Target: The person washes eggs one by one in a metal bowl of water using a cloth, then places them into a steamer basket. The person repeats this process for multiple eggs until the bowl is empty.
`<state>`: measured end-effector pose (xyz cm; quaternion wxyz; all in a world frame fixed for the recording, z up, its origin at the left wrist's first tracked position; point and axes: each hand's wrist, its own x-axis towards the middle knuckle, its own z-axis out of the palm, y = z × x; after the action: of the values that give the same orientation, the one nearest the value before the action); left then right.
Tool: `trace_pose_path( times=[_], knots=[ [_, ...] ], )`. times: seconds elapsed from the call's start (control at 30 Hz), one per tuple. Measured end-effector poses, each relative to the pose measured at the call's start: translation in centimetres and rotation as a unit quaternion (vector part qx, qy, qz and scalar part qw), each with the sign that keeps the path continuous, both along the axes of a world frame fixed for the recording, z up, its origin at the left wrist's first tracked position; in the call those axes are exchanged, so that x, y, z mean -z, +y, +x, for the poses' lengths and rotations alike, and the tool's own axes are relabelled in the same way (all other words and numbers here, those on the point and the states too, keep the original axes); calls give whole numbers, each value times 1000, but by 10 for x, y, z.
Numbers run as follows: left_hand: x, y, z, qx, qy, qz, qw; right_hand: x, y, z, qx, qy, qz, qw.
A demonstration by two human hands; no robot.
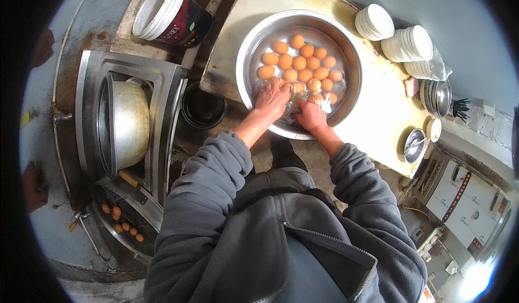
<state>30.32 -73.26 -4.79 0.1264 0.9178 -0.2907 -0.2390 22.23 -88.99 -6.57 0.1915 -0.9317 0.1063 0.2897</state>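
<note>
A wide stainless steel basin (352, 72) of water stands on the worktop before me, with many brown eggs (299, 63) lying in it. My left hand (271, 97) reaches over the near rim, its fingers down among the nearest eggs. Beside it, my right hand (311, 114) dips into the water with the fingers curled downward. Ripples and glare around the fingertips hide whether either hand grips an egg. Close to both hands lies one egg (298, 87), partly blurred by the moving water.
Stacked white bowls (407, 43) line the wall side of the worktop (377, 100), near a small metal bowl (414, 145). To the left are a white-rimmed bucket (174, 17), a large metal pot (131, 124) in a steel stand, and a dark pan (142, 222) holding several eggs.
</note>
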Motion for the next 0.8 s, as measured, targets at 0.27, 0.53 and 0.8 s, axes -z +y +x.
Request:
trace_pose_path(
  times=[0.27,0.53,0.8],
  knots=[
    [31,-19,-7,-35,35,19,999,-10,-9,7,146,-105,165,970],
    [41,-20,-14,13,-27,7,1000,11,-5,9,101,-170,118,973],
    [38,-22,2,18,68,38,997,6,1,18,149,-134,175,964]
  ],
)
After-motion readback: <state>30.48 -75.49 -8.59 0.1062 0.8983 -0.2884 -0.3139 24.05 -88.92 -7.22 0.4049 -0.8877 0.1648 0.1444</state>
